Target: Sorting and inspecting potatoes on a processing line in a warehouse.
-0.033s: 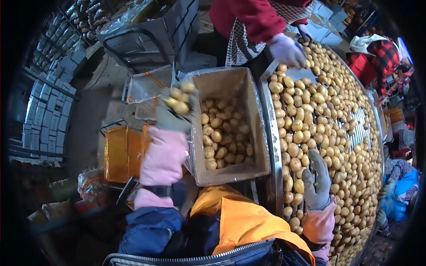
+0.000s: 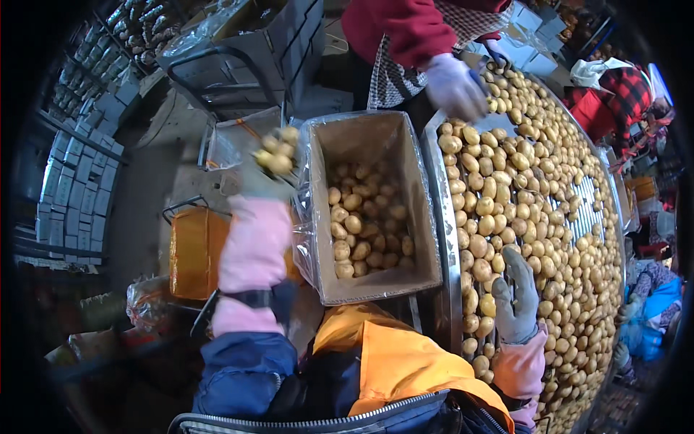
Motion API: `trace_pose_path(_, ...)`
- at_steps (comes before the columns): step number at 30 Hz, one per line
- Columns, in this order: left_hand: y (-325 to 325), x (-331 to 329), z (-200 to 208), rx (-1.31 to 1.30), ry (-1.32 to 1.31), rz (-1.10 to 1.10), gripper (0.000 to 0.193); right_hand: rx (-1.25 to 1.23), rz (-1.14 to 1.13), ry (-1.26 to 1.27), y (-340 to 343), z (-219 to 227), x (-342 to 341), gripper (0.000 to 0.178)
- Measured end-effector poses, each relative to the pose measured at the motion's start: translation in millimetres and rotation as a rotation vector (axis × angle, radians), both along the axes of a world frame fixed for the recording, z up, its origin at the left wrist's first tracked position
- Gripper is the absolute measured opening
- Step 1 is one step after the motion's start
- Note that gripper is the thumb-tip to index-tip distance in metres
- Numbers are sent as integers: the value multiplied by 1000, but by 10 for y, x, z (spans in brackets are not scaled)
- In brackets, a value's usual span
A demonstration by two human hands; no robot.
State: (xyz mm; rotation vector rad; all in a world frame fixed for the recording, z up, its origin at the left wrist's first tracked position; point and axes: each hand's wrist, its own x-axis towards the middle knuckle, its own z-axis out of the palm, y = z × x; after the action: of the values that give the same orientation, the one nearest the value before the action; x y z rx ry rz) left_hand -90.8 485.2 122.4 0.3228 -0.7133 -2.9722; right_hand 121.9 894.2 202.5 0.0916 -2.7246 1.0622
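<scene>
Head view, read from left to right. At the far left, stacked grey crates [image 2: 76, 181] line the floor. Next comes an orange crate [image 2: 194, 253] on a dark frame; what it holds cannot be told.

Your left hand [image 2: 269, 173], in a grey glove with a pink sleeve, is raised just left of the cardboard box, its grip closed around a cluster of small potatoes [image 2: 278, 150]. That cluster sits above the box's left rim, outside the box, and apart from the potatoes already in it.

At the centre stands the cardboard box [image 2: 426, 239], open-topped and lined with clear plastic film that folds over its rim. It is partly filled: a layer of pale yellow potatoes [image 2: 365, 220] covers its floor, while the upper walls remain bare.

Just right of the box, touching its side, runs the metal rim of the counter [image 2: 442, 289], a long curved sorting surface heaped with loose potatoes [image 2: 549, 202] across nearly its whole width; a white patch of the surface shows through near its right side.

Your right hand [image 2: 517, 300], also grey-gloved, rests on the potatoes near the counter's left rim, grip spread with fingers extended and holding nothing.

At the upper edge, another person in a red sleeve reaches a gloved hand [image 2: 454, 85] over the far end of the counter.
</scene>
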Motion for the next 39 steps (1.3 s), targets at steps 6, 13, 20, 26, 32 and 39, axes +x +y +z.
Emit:
trace_pose_path(6,-724,-655,-497,-596,-230,214,18,353,-67,53,329,-38,361,49)
trace_pose_path(13,181,295,143,-1081,128,315,23,334,-706,-536,677,-247,1967,55)
trace_pose_path(20,2248,1550,156,-1141,888,-885,31,269,-806,-778,350,-583,2362,68)
trace_pose_path(26,3341,2244,-71,-1787,2007,-1160,23,398,-765,-377,578,-433,2289,50)
trace_pose_path(32,3599,2485,-114,-2132,2104,-1182,19,611,-326,-607,445,-799,1452,35)
trace_pose_path(39,3279,1973,55,-986,813,-1516,37,642,-156,-709,718,-812,1309,28)
